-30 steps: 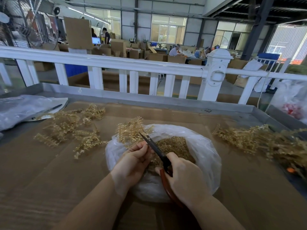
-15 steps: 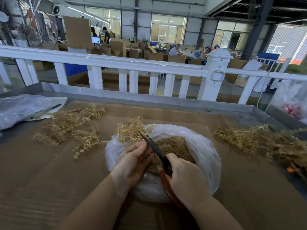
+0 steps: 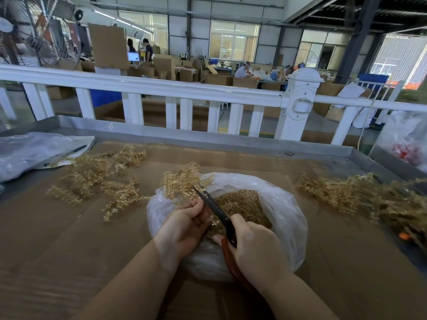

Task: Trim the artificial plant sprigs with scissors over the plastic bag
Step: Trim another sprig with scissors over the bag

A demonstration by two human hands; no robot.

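A clear plastic bag [image 3: 286, 211] lies open on the cardboard-covered table, partly filled with tan trimmings [image 3: 240, 204]. My left hand [image 3: 184, 225] grips a tan artificial sprig [image 3: 180, 181] by its stem over the bag's left rim. My right hand [image 3: 256, 248] holds scissors [image 3: 215, 207] with black blades and reddish-brown handles. The blade tips point up-left at the base of the sprig, just above my left fingers. The blades look nearly closed.
A loose heap of tan sprigs [image 3: 99, 179] lies left of the bag, and a larger heap [image 3: 360, 195] lies at the right. A crumpled plastic sheet [image 3: 34, 151] sits far left. A white railing [image 3: 208, 93] runs behind the table's metal rim [image 3: 231, 146].
My left fingers have shifted slightly on the sprig's stem and the scissor blades have moved a little along it. The bag and the heaps have stayed put.
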